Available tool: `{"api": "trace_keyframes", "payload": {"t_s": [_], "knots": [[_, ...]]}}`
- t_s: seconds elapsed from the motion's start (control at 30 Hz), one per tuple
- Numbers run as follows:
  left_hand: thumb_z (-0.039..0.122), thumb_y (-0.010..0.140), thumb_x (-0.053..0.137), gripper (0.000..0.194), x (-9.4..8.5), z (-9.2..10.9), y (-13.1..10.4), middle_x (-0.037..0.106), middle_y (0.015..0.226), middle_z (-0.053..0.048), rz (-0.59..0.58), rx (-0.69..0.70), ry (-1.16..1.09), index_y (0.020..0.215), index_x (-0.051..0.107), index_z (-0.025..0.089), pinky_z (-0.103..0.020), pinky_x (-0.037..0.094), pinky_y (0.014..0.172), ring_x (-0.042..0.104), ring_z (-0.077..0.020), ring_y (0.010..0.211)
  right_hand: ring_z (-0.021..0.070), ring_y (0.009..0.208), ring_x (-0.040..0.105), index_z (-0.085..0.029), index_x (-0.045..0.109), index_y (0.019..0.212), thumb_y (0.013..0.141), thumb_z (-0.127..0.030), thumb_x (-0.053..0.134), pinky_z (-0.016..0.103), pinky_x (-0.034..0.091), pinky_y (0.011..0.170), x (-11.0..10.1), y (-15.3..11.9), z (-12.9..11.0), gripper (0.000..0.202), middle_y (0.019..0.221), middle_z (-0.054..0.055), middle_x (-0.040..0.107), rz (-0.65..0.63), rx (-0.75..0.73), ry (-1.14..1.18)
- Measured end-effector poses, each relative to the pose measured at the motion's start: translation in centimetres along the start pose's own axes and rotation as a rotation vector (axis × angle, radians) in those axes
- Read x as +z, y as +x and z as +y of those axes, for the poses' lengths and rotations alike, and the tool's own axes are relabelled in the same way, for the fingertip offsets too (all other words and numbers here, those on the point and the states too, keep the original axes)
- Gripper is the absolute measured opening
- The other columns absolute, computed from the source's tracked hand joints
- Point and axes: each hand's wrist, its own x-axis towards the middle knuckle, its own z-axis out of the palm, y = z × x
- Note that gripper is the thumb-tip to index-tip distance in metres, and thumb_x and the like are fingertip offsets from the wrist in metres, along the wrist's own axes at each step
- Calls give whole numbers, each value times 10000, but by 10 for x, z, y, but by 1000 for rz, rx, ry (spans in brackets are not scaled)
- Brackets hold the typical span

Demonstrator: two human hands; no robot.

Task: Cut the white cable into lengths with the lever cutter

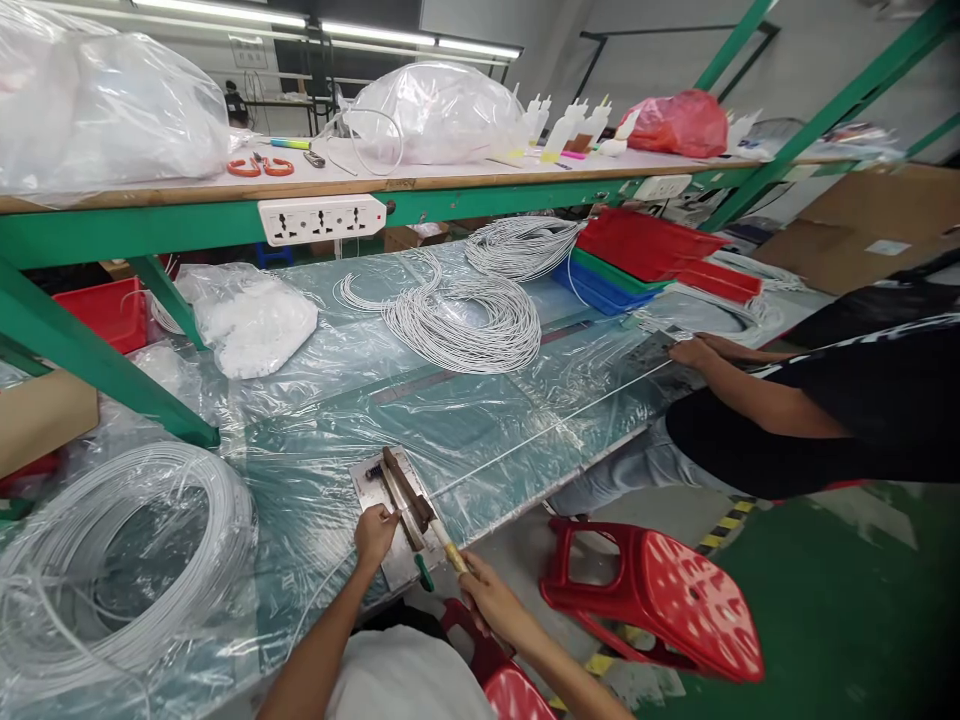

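Note:
My left hand [376,535] is closed in a pinch on the thin white cable, at the left side of a small cutting tool. That tool [409,497] has a rusty blade arm and sits on a metal plate [365,484] at the table's front edge. My right hand [489,597] is wrapped round the tool's yellowish handle [455,558]. From the tool the white cable [551,427] runs across the table to the right, near another person's hands [694,352]. A green-handled item [424,573] lies beside the plate's front edge.
Coils of cut cable [480,345] lie mid-table. A large cable coil [217,530] is at the left. Red, green and blue trays [637,245] stand behind. A green-framed shelf [210,215] spans the back. Red stools [660,590] stand on the right.

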Motion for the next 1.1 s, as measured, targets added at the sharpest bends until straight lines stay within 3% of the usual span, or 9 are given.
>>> {"api": "trace_keyframes", "payload": {"t_s": [0.13, 0.33, 0.53, 0.63, 0.73, 0.83, 0.9, 0.97, 1.1], "knots": [[355, 781, 572, 306, 0, -1, 1, 524, 573, 17, -2, 6, -11, 537, 495, 187, -213, 255, 532, 547, -152, 638, 127, 551, 406, -181, 472, 639, 699, -538, 492, 274, 348, 545, 10, 11, 21, 362, 555, -25, 404, 159, -222, -94], [369, 763, 566, 300, 6, -4, 1, 526, 592, 17, 9, 25, -68, 539, 486, 188, -212, 275, 551, 546, -160, 659, 207, 654, 483, -182, 556, 699, 726, -610, 463, 339, 368, 649, 9, 6, 27, 439, 638, 30, 518, 216, -244, -136], [415, 715, 564, 341, -3, -17, -1, 435, 539, 30, 41, 78, -220, 505, 407, 198, -225, 299, 575, 484, -155, 613, 261, 625, 513, -248, 566, 645, 677, -668, 459, 404, 409, 633, 30, 35, 85, 434, 569, 18, 486, 331, -223, -91], [509, 705, 523, 388, -14, -21, -4, 368, 520, 42, 23, 139, -353, 507, 387, 204, -231, 295, 561, 417, -135, 562, 284, 668, 550, -249, 602, 674, 675, -666, 470, 436, 437, 673, 28, 39, 94, 438, 608, 33, 522, 266, -202, -79], [614, 711, 464, 450, -25, -14, -9, 323, 518, 53, -28, 190, -484, 542, 411, 201, -235, 274, 522, 353, -115, 517, 261, 746, 573, -266, 629, 1012, 648, -595, 602, 402, 454, 703, 10, 16, 62, 491, 833, 59, 609, 148, -239, -11], [666, 692, 489, 496, -39, -1, -17, 356, 537, 49, -83, 234, -584, 591, 466, 181, -232, 268, 508, 341, -105, 521, 130, 513, 482, -285, 472, 1256, 673, -556, 639, 291, 405, 515, -12, -14, -3, 664, 866, 48, 593, -49, -168, 116], [681, 681, 508, 516, -50, 8, -23, 370, 544, 46, -105, 258, -629, 611, 494, 170, -232, 263, 508, 335, -102, 528, 92, 479, 431, -253, 521, 1171, 713, -588, 590, 247, 362, 475, -22, -23, -53, 571, 813, 32, 568, -201, -163, 238], [695, 673, 514, 531, -60, 15, -29, 352, 534, 50, -120, 268, -662, 621, 514, 166, -234, 242, 501, 312, -98, 521, 110, 559, 479, -207, 583, 995, 739, -633, 532, 239, 392, 520, -26, -15, -103, 499, 787, 36, 557, -308, -227, 351], [713, 646, 533, 542, -74, 24, -42, 288, 503, 69, -117, 225, -748, 630, 527, 172, -238, 198, 487, 258, -88, 493, 131, 607, 534, -191, 568, 977, 835, -664, 303, 228, 423, 562, -19, 41, -186, 561, 715, 41, 564, -429, -274, 489]]}}
